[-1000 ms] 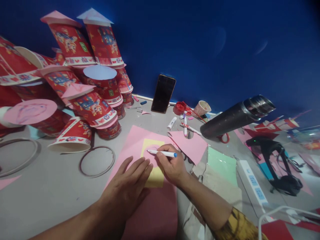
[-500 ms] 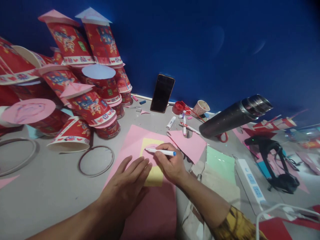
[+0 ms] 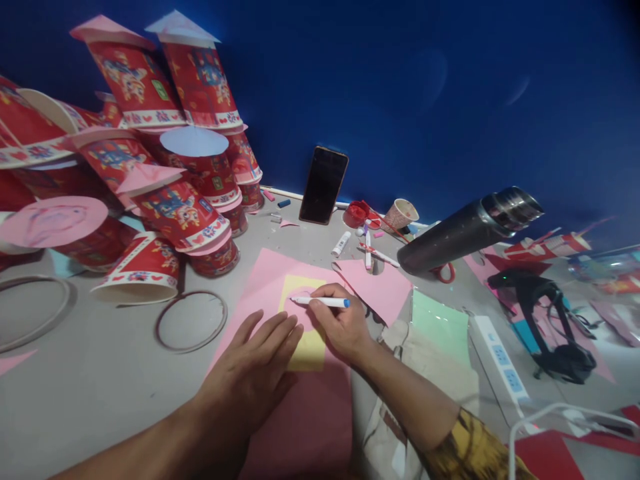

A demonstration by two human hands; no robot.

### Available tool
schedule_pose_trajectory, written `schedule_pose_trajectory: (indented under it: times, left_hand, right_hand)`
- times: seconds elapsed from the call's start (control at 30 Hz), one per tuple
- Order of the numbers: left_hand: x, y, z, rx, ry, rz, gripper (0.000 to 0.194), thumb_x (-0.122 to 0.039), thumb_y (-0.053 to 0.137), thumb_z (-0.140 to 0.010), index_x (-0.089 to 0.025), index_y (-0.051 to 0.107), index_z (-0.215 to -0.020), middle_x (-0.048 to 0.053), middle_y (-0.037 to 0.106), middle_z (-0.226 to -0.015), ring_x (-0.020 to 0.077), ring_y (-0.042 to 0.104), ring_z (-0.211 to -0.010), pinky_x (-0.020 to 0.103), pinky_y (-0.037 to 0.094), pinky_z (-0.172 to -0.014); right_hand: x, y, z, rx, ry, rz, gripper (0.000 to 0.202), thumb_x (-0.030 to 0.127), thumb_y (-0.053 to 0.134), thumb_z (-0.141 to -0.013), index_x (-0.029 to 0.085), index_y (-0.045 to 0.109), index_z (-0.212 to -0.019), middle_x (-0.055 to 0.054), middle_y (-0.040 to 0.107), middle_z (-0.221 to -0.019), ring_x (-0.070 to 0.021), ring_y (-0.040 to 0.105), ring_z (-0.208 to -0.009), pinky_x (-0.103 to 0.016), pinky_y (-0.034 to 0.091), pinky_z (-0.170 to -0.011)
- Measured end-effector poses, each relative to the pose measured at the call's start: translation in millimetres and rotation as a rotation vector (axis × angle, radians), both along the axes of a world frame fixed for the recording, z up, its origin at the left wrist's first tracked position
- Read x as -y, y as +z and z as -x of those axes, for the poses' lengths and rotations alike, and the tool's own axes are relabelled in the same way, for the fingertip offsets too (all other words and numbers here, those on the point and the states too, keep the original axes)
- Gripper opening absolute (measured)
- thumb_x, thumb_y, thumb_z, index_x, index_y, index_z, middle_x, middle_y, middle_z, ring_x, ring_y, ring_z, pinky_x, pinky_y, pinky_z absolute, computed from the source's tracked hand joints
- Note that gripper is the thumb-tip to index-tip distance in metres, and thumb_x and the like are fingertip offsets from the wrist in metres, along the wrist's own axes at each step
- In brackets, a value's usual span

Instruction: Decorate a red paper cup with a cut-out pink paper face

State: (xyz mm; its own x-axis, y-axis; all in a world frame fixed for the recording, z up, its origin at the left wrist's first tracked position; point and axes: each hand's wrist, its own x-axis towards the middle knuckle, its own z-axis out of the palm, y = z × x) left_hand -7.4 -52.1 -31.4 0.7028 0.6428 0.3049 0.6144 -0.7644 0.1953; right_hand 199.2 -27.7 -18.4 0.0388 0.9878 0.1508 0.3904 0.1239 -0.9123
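Observation:
My right hand (image 3: 343, 325) grips a white felt-tip pen (image 3: 327, 302) with a blue end, its tip down at the left edge of a pinkish patch on a yellow sheet (image 3: 306, 353). That yellow sheet lies on a larger pink sheet of paper (image 3: 305, 427). Flat across the papers rests my left hand (image 3: 255, 370), fingers stretched out, fingertips over the yellow sheet's left side. Part of the yellow sheet is hidden under both hands.
Red paper cups (image 3: 175, 207) with paper discs and cones stand stacked at the left, near a thin ring (image 3: 191, 321). Behind are a phone (image 3: 324, 185), a glue stick (image 3: 341, 244) and a dark flask (image 3: 465, 230). A power strip (image 3: 500, 357) and green sheet (image 3: 440, 327) lie right.
The whole view has shifted very slightly. Both hands keep nearly the same place on the papers, and the pen tip stays at the pinkish patch.

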Motion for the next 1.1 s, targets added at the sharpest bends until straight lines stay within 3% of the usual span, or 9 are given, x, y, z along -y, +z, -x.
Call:
schedule_pose_trajectory:
  times: [0.2,0.47,1.1]
  left_hand:
    - [-1,2.5,-1,0.012,-0.002,0.005,0.044,-0.038,0.064,-0.097,-0.016,0.065,-0.135,0.01,0.072,-0.136,0.0284,0.058,-0.13,0.047,0.028,-0.122]
    - [-2,0.9,1,0.023,-0.015,0.037,0.041,-0.035,0.068,-0.095,-0.02,0.065,-0.132,0.01,0.071,-0.135,0.0288,0.059,-0.129,0.048,0.031,-0.121]
    - [-2,0.8,1,0.047,-0.015,0.058,0.041,-0.032,0.067,-0.094,-0.017,0.066,-0.132,0.011,0.073,-0.133,0.0302,0.06,-0.128,0.049,0.031,-0.12]
  right_hand:
    - [-1,3.5,2,-0.041,0.043,0.018,0.016,0.035,0.068,-0.091,0.021,0.073,-0.094,-0.003,0.077,-0.088,-0.0157,0.07,-0.072,-0.026,0.056,-0.069]
    - [-1,-1.7,-10,-0.127,-0.106,0.039,0.019,0.037,0.066,-0.094,0.019,0.069,-0.089,-0.001,0.071,-0.074,-0.0158,0.066,-0.066,-0.026,0.053,-0.064]
    - [-1,2.1,-4,0.024,-0.025,0.02,0.019,0.039,0.064,-0.091,0.021,0.071,-0.09,-0.001,0.071,-0.073,-0.015,0.062,-0.061,-0.026,0.05,-0.06]
